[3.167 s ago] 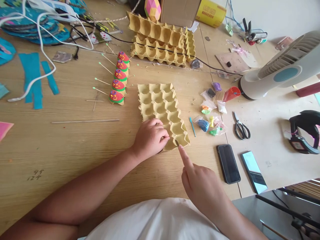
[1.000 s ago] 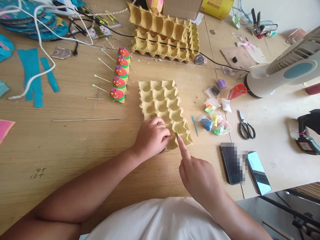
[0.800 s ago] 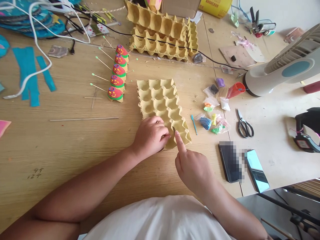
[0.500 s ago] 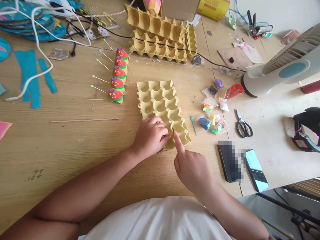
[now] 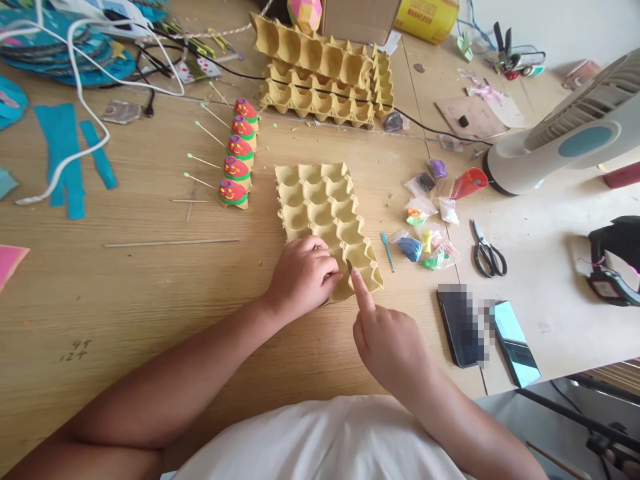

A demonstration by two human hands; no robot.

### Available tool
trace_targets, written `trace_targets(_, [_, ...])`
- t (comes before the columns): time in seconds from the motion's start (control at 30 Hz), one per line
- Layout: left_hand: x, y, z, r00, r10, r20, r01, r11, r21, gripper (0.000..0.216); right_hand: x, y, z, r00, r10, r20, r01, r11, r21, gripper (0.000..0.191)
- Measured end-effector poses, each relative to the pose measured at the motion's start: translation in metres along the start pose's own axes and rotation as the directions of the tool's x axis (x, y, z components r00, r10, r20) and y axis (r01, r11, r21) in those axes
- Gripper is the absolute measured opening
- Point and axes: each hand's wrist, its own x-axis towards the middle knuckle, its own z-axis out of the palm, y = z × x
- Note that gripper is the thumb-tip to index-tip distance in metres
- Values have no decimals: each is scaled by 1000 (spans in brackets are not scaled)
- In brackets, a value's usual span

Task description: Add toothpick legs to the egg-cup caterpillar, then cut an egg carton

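Note:
A yellow cardboard egg tray (image 5: 320, 200) lies flat on the wooden table. My left hand (image 5: 303, 277) is closed over the tray's near corner and presses it down. My right hand (image 5: 395, 343) sits just right of it, index finger stretched forward and the other fingers curled. A thin dark tool tip (image 5: 349, 265) sticks out past that fingertip, against a cup wall at the tray's near end. The tool's handle is hidden inside the hand.
A row of painted egg-cup figures (image 5: 239, 150) with green-tipped sticks stands left of the tray. Stacked egg trays (image 5: 320, 73) sit behind. Clay bags (image 5: 425, 227), a red cup (image 5: 467, 182), scissors (image 5: 487, 252), two phones (image 5: 460, 327) and a fan (image 5: 565, 133) lie right. A skewer (image 5: 170, 243) lies left.
My right index finger and the tool tip have shifted slightly left and farther into the tray's near end. My left hand has stayed on the corner.

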Motion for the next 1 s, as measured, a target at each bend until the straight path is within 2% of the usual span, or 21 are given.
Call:
trace_targets(0.1, [0, 0, 0, 1000, -4, 12, 4, 1000, -3, 20, -5, 1, 1, 1000, -6, 30, 6, 1000, 1, 74])
trace_targets(0.33, [0, -1, 1, 1000, 8, -7, -8, 1000, -15, 21, 0, 3, 2, 1000, -8, -18, 8, 1000, 15, 73])
trace_targets(0.8, [0, -1, 1, 1000, 2, 8, -2, 1000, -24, 20, -1, 2, 1, 1000, 2, -6, -2, 1000, 6, 74])
trace_targets(1.0, [0, -1, 0, 1000, 12, 9, -12, 1000, -11, 20, 5, 0, -2, 999, 2, -37, -2, 1000, 1, 72])
